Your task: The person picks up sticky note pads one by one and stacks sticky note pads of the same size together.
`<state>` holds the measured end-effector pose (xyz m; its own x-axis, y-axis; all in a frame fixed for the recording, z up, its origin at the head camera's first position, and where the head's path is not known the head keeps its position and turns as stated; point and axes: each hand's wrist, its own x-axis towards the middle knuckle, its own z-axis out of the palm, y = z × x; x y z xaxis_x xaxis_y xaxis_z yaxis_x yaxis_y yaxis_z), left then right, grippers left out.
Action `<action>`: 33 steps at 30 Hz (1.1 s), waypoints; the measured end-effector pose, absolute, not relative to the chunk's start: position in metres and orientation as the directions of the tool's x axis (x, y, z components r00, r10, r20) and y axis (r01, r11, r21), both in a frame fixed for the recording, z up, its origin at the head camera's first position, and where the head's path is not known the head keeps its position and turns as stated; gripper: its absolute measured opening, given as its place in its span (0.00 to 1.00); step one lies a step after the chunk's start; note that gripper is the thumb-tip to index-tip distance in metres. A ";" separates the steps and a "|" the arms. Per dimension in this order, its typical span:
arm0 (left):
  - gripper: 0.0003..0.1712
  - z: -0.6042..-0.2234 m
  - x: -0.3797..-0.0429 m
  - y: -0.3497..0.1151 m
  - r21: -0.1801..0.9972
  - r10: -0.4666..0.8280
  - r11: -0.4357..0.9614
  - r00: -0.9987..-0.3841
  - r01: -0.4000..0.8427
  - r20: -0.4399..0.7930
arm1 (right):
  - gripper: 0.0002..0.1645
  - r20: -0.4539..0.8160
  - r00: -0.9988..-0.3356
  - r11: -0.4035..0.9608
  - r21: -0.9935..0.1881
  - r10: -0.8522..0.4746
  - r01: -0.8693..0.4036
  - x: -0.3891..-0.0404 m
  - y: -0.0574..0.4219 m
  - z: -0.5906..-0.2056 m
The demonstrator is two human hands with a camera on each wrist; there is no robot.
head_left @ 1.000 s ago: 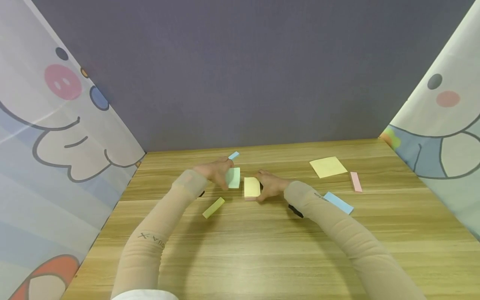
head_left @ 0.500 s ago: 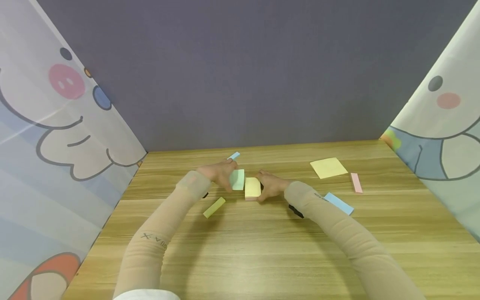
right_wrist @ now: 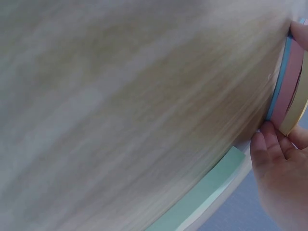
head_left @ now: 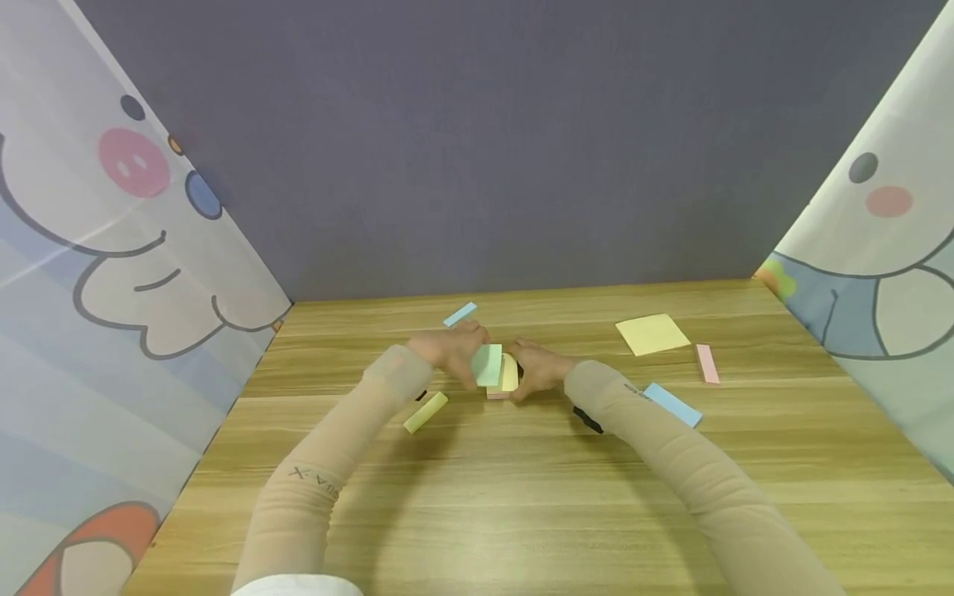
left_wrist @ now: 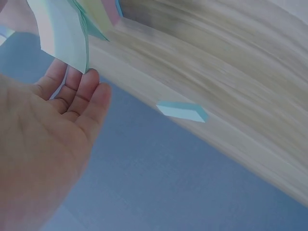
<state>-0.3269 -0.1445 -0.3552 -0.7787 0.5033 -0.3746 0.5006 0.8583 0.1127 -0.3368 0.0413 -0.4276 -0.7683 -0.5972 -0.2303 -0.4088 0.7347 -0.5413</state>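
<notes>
My left hand (head_left: 456, 348) pinches a light green sticky note pad (head_left: 488, 365) between thumb and fingertips. The pad overlaps the left part of a stack of sticky note pads (head_left: 510, 377) in the head view. In the right wrist view that stack shows a blue layer (right_wrist: 279, 86) against the table, a pink layer (right_wrist: 290, 82) and a yellow layer (right_wrist: 297, 106) above. My right hand (head_left: 540, 366) grips the stack by its edges from the right. In the left wrist view the green pad (left_wrist: 65, 38) looks bent, with its lower sheets fanned toward the stack.
On the wooden table (head_left: 492, 497) lie a narrow blue pad (head_left: 460, 314) behind my left hand and an olive-yellow strip pad (head_left: 426, 412) in front. To the right are a large yellow pad (head_left: 652, 334), a pink strip (head_left: 707, 363) and a blue pad (head_left: 673, 404). A dark panel (head_left: 507, 165) stands behind.
My left hand has moved right with the green pad, from beside the stack to over its left part. The narrow blue pad behind is now fully visible. My right hand stays put.
</notes>
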 end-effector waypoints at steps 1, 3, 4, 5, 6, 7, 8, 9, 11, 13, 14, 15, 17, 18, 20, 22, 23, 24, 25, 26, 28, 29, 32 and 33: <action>0.44 -0.356 -0.326 -0.143 0.099 0.504 0.856 -0.776 0.507 -0.378 | 0.52 -0.235 -0.769 0.738 -0.539 -0.594 -0.405 -0.337 0.041 -0.428; 0.45 -0.356 -0.324 -0.141 0.089 0.511 0.850 -0.771 0.519 -0.379 | 0.52 -0.242 -0.769 0.744 -0.532 -0.591 -0.404 -0.337 0.041 -0.428; 0.45 -0.357 -0.324 -0.140 0.086 0.515 0.847 -0.769 0.525 -0.379 | 0.52 -0.244 -0.771 0.747 -0.529 -0.589 -0.403 -0.337 0.041 -0.427; 0.45 -0.357 -0.323 -0.139 0.087 0.520 0.844 -0.767 0.529 -0.377 | 0.51 -0.243 -0.771 0.748 -0.528 -0.588 -0.403 -0.337 0.041 -0.427; 0.45 -0.358 -0.322 -0.138 0.094 0.523 0.843 -0.765 0.530 -0.375 | 0.51 -0.241 -0.773 0.748 -0.526 -0.587 -0.404 -0.337 0.041 -0.427; 0.45 -0.358 -0.322 -0.137 0.096 0.530 0.839 -0.763 0.536 -0.371 | 0.50 -0.241 -0.773 0.749 -0.524 -0.587 -0.406 -0.337 0.041 -0.427; 0.45 -0.358 -0.321 -0.136 0.106 0.537 0.835 -0.759 0.540 -0.368 | 0.49 -0.241 -0.772 0.749 -0.522 -0.588 -0.408 -0.337 0.041 -0.427; 0.45 -0.359 -0.320 -0.136 0.109 0.543 0.832 -0.756 0.544 -0.366 | 0.48 -0.240 -0.771 0.749 -0.519 -0.590 -0.412 -0.337 0.041 -0.427; 0.45 -0.360 -0.319 -0.134 0.120 0.553 0.826 -0.749 0.551 -0.365 | 0.46 -0.238 -0.769 0.748 -0.514 -0.593 -0.419 -0.336 0.041 -0.428; 0.45 -0.360 -0.318 -0.134 0.125 0.553 0.826 -0.747 0.550 -0.369 | 0.45 -0.234 -0.767 0.744 -0.519 -0.597 -0.421 -0.336 0.041 -0.427; 0.45 -0.361 -0.318 -0.133 0.135 0.552 0.828 -0.747 0.544 -0.371 | 0.45 -0.232 -0.768 0.743 -0.521 -0.597 -0.420 -0.336 0.041 -0.427; 0.45 -0.361 -0.318 -0.133 0.137 0.548 0.830 -0.748 0.540 -0.373 | 0.46 -0.230 -0.768 0.742 -0.522 -0.597 -0.420 -0.336 0.041 -0.427; 0.45 -0.363 -0.318 -0.133 0.144 0.543 0.835 -0.752 0.531 -0.374 | 0.49 -0.227 -0.772 0.743 -0.523 -0.594 -0.417 -0.335 0.041 -0.426; 0.45 -0.364 -0.318 -0.132 0.149 0.540 0.837 -0.753 0.526 -0.376 | 0.50 -0.227 -0.773 0.743 -0.523 -0.593 -0.416 -0.335 0.041 -0.426; 0.44 -0.365 -0.319 -0.132 0.153 0.534 0.842 -0.756 0.518 -0.379 | 0.51 -0.233 -0.772 0.746 -0.521 -0.592 -0.415 -0.335 0.041 -0.426; 0.44 -0.366 -0.319 -0.132 0.154 0.526 0.847 -0.759 0.508 -0.384 | 0.52 -0.239 -0.770 0.747 -0.521 -0.592 -0.413 -0.335 0.042 -0.426; 0.44 -0.367 -0.319 -0.132 0.155 0.520 0.850 -0.761 0.503 -0.388 | 0.52 -0.242 -0.768 0.747 -0.524 -0.592 -0.410 -0.336 0.042 -0.426; 0.44 -0.367 -0.319 -0.131 0.153 0.517 0.852 -0.761 0.500 -0.391 | 0.52 -0.247 -0.766 0.747 -0.523 -0.594 -0.410 -0.336 0.042 -0.426; 0.44 -0.367 -0.319 -0.131 0.155 0.514 0.854 -0.763 0.496 -0.393 | 0.53 -0.250 -0.765 0.746 -0.528 -0.593 -0.406 -0.336 0.042 -0.426; 0.44 -0.367 -0.319 -0.131 0.157 0.512 0.856 -0.763 0.493 -0.393 | 0.53 -0.253 -0.763 0.745 -0.528 -0.595 -0.407 -0.337 0.042 -0.426; 0.44 -0.368 -0.319 -0.131 0.153 0.508 0.858 -0.766 0.490 -0.394 | 0.54 -0.259 -0.758 0.739 -0.544 -0.598 -0.397 -0.338 0.043 -0.425; 0.44 -0.367 -0.319 -0.130 0.153 0.508 0.858 -0.767 0.490 -0.392 | 0.54 -0.262 -0.756 0.736 -0.553 -0.599 -0.391 -0.339 0.043 -0.425; 0.44 -0.367 -0.318 -0.129 0.150 0.503 0.861 -0.769 0.486 -0.394 | 0.56 -0.273 -0.749 0.723 -0.584 -0.603 -0.369 -0.340 0.044 -0.425; 0.45 -0.368 -0.318 -0.129 0.145 0.500 0.862 -0.770 0.486 -0.396 | 0.57 -0.279 -0.748 0.720 -0.595 -0.602 -0.357 -0.341 0.045 -0.425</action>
<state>-0.3184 -0.1291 -0.3678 -0.7700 0.5003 -0.3960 0.4858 0.8621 0.1446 -0.3410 0.0448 -0.4252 -0.7482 -0.6019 -0.2791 -0.3571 0.7199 -0.5951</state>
